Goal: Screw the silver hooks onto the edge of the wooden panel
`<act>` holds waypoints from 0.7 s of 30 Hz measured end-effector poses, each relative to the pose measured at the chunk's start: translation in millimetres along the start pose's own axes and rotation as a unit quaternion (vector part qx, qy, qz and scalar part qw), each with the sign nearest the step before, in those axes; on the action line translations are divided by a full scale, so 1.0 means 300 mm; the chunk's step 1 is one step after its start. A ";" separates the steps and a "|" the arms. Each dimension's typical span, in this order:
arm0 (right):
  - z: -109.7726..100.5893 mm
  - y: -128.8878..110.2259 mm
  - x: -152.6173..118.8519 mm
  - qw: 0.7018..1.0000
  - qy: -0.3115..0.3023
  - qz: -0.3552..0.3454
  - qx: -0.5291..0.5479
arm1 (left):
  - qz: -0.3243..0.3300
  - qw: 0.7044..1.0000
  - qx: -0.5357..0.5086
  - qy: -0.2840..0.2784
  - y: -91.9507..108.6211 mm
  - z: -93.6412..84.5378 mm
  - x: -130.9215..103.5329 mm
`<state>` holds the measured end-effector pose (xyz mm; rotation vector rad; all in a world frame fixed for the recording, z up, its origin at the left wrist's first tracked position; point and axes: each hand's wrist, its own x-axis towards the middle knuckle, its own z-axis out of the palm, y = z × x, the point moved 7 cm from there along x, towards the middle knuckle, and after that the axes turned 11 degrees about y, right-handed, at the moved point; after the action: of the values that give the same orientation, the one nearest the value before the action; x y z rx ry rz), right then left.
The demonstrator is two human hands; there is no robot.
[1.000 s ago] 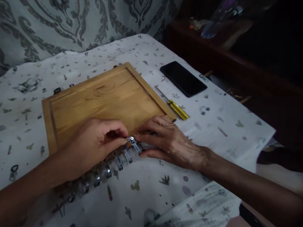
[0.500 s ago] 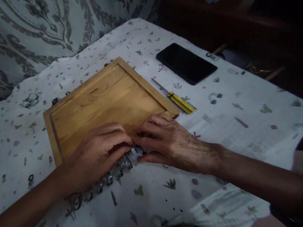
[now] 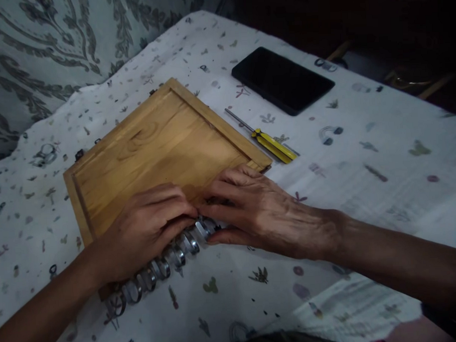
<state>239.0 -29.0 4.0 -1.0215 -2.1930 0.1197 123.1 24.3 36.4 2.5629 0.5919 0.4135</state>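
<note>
A wooden framed board (image 3: 152, 143) lies on the patterned cloth. Along its near edge runs a row of shiny metal rings (image 3: 174, 255). My left hand (image 3: 147, 226) rests over that edge, its thumb and fingers pinched at the row. Beside it, my right hand (image 3: 259, 210) has its fingertips bent around the right end of the rings, thumb below. The two hands' fingertips meet near the metal piece. What exactly lies between the fingers of either hand is hidden.
To the right of the board lies a screwdriver with a yellow handle (image 3: 274, 145). A black phone (image 3: 282, 80) is farther back on the cloth (image 3: 364, 206). Patterned fabric (image 3: 59, 42) rises behind the far left edge.
The view has shifted slightly, with the phone and screwdriver appearing a little higher. More of the ring row shows below my left hand. Both hands keep nearly the same pose.
</note>
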 end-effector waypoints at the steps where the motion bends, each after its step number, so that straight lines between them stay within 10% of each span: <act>1: -0.001 0.000 0.000 1.000 0.001 0.000 -0.003 | 0.003 1.000 0.003 -0.004 0.000 0.001 0.000; 21: 0.003 0.004 -0.001 1.000 0.001 0.004 0.020 | 0.050 0.998 0.035 -0.029 0.032 0.002 0.008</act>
<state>239.2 -28.4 2.7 -1.0084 -2.1755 0.1660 128.6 17.6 41.3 2.6695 0.4658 0.3564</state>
